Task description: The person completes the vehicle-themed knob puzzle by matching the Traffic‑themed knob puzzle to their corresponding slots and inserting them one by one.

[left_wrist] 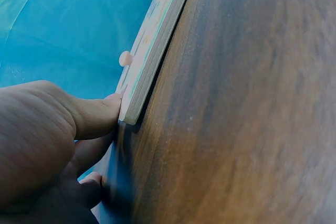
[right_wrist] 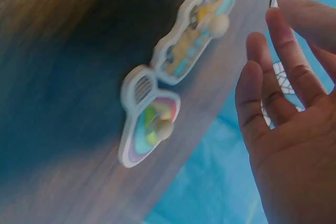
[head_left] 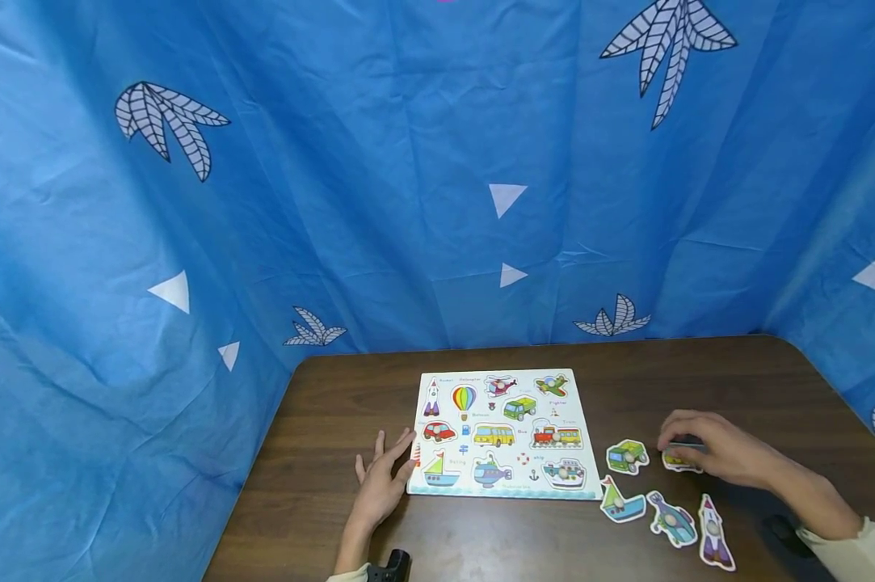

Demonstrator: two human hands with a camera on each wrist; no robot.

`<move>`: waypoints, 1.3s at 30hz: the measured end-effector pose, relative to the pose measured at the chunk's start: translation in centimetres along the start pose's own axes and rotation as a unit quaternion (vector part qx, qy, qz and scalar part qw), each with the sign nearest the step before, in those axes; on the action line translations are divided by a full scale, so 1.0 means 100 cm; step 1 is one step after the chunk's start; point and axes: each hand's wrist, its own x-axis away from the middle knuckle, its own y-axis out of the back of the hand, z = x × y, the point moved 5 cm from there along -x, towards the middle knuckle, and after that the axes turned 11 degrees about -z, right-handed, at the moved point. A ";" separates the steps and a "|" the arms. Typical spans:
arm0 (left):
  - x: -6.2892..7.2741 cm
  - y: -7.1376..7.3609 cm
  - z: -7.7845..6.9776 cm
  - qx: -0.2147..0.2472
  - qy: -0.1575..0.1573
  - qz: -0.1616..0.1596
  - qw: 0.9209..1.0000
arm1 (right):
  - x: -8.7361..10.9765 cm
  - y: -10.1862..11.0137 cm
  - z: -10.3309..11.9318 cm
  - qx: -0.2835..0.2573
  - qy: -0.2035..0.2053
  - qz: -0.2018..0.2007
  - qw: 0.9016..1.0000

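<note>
A white puzzle board printed with vehicles lies flat on the table. My left hand rests at its left edge, fingers spread; in the left wrist view the thumb touches the board's corner. Wooden knobs stand up from the board there. Over a mostly covered yellow piece hovers my right hand, fingers loosely bent. The right wrist view shows nothing between its fingers. Beside them lie a knobbed balloon piece and a long yellow-and-blue piece, both blurred.
Right of the board lie a green truck piece, a sailboat piece, a submarine piece and a rocket piece. The sailboat touches the board's lower right corner. A blue curtain hangs behind the brown table.
</note>
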 end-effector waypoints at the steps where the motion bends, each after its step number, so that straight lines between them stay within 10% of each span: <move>1: 0.000 0.000 0.000 -0.001 -0.001 0.000 1.000 | 0.002 0.000 -0.001 0.000 0.001 0.002 1.000; 16: 0.000 -0.005 0.004 -0.002 -0.001 0.001 1.000 | 0.024 -0.006 -0.015 -0.007 -0.051 0.066 0.996; 39: 0.000 -0.001 0.001 0.003 -0.002 -0.003 1.000 | 0.014 -0.004 -0.013 -0.016 -0.017 0.021 1.000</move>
